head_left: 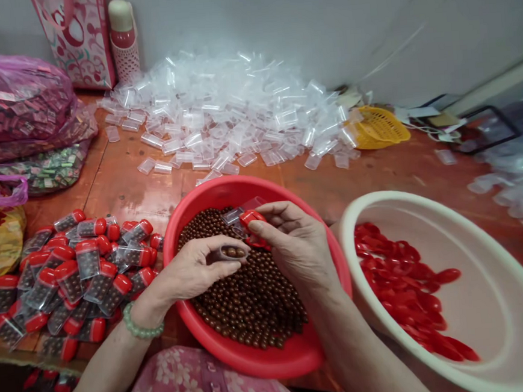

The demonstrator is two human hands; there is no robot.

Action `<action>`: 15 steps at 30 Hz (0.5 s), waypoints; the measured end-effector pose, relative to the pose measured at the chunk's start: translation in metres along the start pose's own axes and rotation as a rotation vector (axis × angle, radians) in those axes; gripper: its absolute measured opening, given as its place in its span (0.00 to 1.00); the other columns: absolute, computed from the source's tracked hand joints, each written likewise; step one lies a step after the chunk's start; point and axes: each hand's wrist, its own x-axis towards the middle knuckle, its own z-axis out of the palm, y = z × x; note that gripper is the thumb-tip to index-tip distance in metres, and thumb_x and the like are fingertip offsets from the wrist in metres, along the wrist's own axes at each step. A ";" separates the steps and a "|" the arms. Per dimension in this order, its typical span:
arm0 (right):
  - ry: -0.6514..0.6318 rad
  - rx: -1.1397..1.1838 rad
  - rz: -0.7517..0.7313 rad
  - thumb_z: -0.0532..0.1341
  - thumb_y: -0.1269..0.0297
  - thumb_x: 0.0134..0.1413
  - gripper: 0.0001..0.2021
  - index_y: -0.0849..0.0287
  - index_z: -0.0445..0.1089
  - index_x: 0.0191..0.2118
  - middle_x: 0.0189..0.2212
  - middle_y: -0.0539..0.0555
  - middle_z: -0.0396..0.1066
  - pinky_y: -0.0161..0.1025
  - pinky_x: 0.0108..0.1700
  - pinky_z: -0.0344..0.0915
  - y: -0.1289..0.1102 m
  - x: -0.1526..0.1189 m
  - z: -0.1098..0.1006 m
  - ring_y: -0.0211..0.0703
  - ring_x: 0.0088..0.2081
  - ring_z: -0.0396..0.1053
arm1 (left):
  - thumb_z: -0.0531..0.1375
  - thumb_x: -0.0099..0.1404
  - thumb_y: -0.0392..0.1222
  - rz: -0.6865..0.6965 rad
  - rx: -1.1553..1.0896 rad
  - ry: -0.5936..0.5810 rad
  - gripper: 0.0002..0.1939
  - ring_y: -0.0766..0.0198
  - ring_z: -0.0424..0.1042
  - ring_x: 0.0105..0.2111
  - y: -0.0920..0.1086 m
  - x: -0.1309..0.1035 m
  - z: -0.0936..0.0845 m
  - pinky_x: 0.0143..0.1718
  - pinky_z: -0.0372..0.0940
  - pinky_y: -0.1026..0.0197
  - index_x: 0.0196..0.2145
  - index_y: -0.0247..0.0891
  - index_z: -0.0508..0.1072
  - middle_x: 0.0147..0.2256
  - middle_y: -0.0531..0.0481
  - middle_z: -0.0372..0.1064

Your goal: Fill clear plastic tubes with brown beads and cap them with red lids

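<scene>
Between thumb and fingers, my left hand (203,264) grips a small clear plastic container (233,252), its mouth facing up and brown balls inside. Close by on the right, my right hand (294,235) pinches a red plastic cap (250,218); a clear piece shows just behind it. The cap and the container are apart. Both hands are over a red basin (268,364) holding a heap of glossy brown balls (252,305). A green bead bracelet (140,323) circles my left wrist.
Filled, red-capped containers (86,264) lie piled at left. Clear empty containers (237,113) are heaped at the back, beside a yellow basket (378,127). A white basin (491,298) with red caps stands at right. Pink bags (14,101) and a bottle (124,44) stand behind.
</scene>
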 end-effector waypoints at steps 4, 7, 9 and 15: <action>-0.041 0.056 0.002 0.70 0.61 0.46 0.12 0.55 0.73 0.38 0.34 0.50 0.76 0.37 0.41 0.71 0.000 -0.001 0.001 0.37 0.35 0.73 | 0.63 0.59 0.37 0.004 0.051 0.044 0.11 0.65 0.69 0.40 0.004 0.006 -0.004 0.46 0.62 0.61 0.41 0.35 0.74 0.39 0.48 0.72; -0.061 0.110 -0.014 0.70 0.63 0.48 0.10 0.53 0.74 0.39 0.35 0.49 0.76 0.36 0.44 0.70 0.000 -0.002 -0.001 0.36 0.38 0.73 | 0.63 0.59 0.39 -0.053 0.043 0.002 0.14 0.66 0.68 0.36 0.006 0.009 -0.004 0.41 0.63 0.62 0.43 0.34 0.73 0.36 0.49 0.70; -0.073 0.118 -0.025 0.69 0.64 0.49 0.10 0.52 0.74 0.40 0.37 0.49 0.76 0.36 0.45 0.69 -0.001 -0.003 -0.003 0.36 0.39 0.73 | 0.62 0.60 0.40 -0.056 0.033 0.010 0.14 0.67 0.67 0.34 0.006 0.009 -0.003 0.38 0.62 0.63 0.44 0.34 0.71 0.35 0.50 0.69; -0.088 0.031 -0.069 0.66 0.61 0.53 0.10 0.52 0.73 0.42 0.39 0.51 0.76 0.41 0.47 0.71 -0.001 -0.007 -0.005 0.39 0.40 0.73 | 0.60 0.62 0.39 -0.029 0.099 -0.040 0.11 0.69 0.64 0.31 0.007 0.005 0.000 0.36 0.60 0.64 0.42 0.35 0.71 0.31 0.52 0.66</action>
